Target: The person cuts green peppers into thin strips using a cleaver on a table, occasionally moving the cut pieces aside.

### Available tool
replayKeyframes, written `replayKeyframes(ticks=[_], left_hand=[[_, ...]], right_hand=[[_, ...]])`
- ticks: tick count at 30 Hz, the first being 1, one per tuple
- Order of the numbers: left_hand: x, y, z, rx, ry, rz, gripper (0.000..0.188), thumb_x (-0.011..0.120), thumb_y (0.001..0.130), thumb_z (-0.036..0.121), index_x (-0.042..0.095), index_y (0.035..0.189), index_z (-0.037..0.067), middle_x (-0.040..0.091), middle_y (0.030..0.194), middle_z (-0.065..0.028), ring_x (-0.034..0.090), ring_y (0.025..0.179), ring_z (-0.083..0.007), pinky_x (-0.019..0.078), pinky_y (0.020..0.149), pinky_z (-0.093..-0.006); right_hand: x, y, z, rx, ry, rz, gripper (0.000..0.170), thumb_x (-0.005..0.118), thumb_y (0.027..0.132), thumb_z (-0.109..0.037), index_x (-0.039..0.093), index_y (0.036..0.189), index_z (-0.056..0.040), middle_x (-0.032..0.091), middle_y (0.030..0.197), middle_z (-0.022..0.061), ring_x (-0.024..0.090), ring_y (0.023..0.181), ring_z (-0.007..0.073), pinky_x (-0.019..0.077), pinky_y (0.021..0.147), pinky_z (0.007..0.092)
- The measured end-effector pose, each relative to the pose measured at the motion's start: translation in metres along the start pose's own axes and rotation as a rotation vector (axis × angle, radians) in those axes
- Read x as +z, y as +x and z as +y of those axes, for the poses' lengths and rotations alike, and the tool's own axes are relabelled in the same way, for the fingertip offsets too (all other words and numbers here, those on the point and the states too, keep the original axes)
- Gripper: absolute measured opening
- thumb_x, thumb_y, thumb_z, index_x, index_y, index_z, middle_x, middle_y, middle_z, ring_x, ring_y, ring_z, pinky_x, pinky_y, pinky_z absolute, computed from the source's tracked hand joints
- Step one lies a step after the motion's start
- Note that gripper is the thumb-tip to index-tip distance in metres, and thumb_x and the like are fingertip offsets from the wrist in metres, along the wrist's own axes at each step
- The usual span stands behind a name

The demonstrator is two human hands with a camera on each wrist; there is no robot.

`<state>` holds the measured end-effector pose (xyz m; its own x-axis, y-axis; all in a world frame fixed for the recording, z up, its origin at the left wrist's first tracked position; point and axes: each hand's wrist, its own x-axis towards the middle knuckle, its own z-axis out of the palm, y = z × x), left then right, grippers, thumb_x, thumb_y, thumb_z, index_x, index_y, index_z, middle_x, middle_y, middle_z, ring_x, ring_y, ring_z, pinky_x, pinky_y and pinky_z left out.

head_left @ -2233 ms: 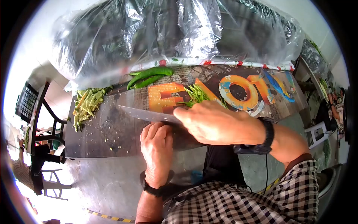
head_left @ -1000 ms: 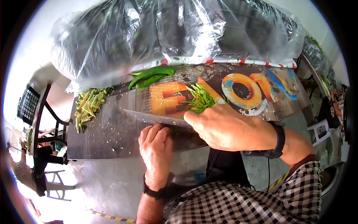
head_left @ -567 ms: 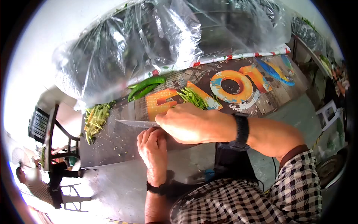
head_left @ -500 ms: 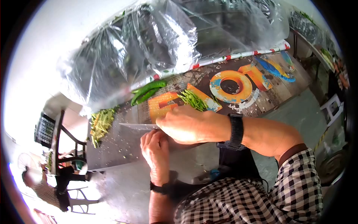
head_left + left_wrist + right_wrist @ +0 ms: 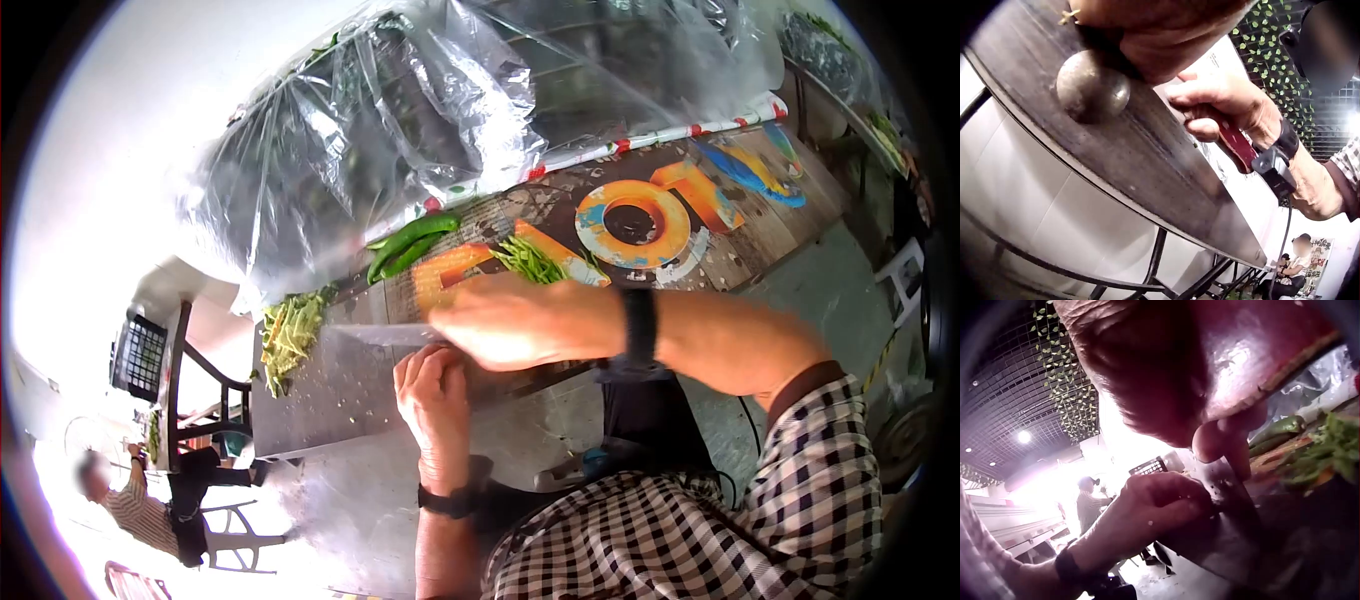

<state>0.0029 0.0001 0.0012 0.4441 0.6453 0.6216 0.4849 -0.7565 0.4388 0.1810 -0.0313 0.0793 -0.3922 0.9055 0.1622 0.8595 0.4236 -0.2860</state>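
My right hand (image 5: 530, 318) grips a knife by its dark red handle (image 5: 1235, 140). Its broad blade (image 5: 385, 334) points left over the table, close beside the left knuckles. At the near table edge my left hand (image 5: 435, 400) rests with bent fingers; what lies beneath them is hidden, and I cannot tell whether it holds anything. By the left hand, a round dull-metal knob (image 5: 1091, 86) shows in the left wrist view. Beyond the right hand lies a heap of green strips (image 5: 530, 258). A pile of pale green and yellow shreds (image 5: 290, 340) sits at the left.
Whole green chillies (image 5: 415, 240) lie at the back of the table (image 5: 330, 400). Behind them stands a large plastic-covered bulk (image 5: 400, 120). Small bits are scattered around the blade. Another person (image 5: 130, 490) is at the far left, near a black crate (image 5: 140, 355).
The head view has tilted and shifted, so the table slants more. My right hand and knife have moved left relative to the green strips. The left hand has stayed nearly in place.
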Motion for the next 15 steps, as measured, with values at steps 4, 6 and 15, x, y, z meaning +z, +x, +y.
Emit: replayKeyframes(ticks=[4, 6, 15], left_hand=[[0.002, 0.005, 0.002, -0.019, -0.008, -0.014, 0.011, 0.067, 0.078, 0.000, 0.068, 0.088, 0.004, 0.069, 0.097, -0.0097, 0.060, 0.094, -0.0311, 0.0480, 0.087, -0.0394], [0.005, 0.011, 0.002, -0.021, -0.031, -0.033, 0.011, 0.067, 0.078, 0.000, 0.069, 0.088, 0.004, 0.069, 0.096, -0.0098, 0.060, 0.093, -0.0311, 0.0479, 0.087, -0.0396], [0.004, 0.011, -0.004, 0.115, 0.025, -0.013, 0.014, 0.065, 0.078, -0.002, 0.068, 0.091, 0.003, 0.068, 0.098, -0.0096, 0.061, 0.094, -0.0318, 0.0502, 0.084, -0.0406]], right_hand=[[-0.023, -0.041, 0.011, 0.124, 0.040, 0.024, 0.006, 0.053, 0.089, -0.005, 0.053, 0.087, 0.0011, 0.060, 0.066, 0.0217, 0.064, 0.063, 0.0383, 0.0486, 0.057, 0.0482], [-0.026, -0.050, 0.018, 0.184, 0.022, 0.026, 0.007, 0.053, 0.090, -0.006, 0.053, 0.088, 0.0008, 0.059, 0.065, 0.0222, 0.063, 0.063, 0.0399, 0.0481, 0.058, 0.0482], [-0.023, -0.059, 0.023, 0.186, 0.082, 0.169, 0.009, 0.058, 0.088, -0.007, 0.054, 0.089, 0.0008, 0.059, 0.063, 0.0219, 0.062, 0.060, 0.0417, 0.0468, 0.054, 0.0501]])
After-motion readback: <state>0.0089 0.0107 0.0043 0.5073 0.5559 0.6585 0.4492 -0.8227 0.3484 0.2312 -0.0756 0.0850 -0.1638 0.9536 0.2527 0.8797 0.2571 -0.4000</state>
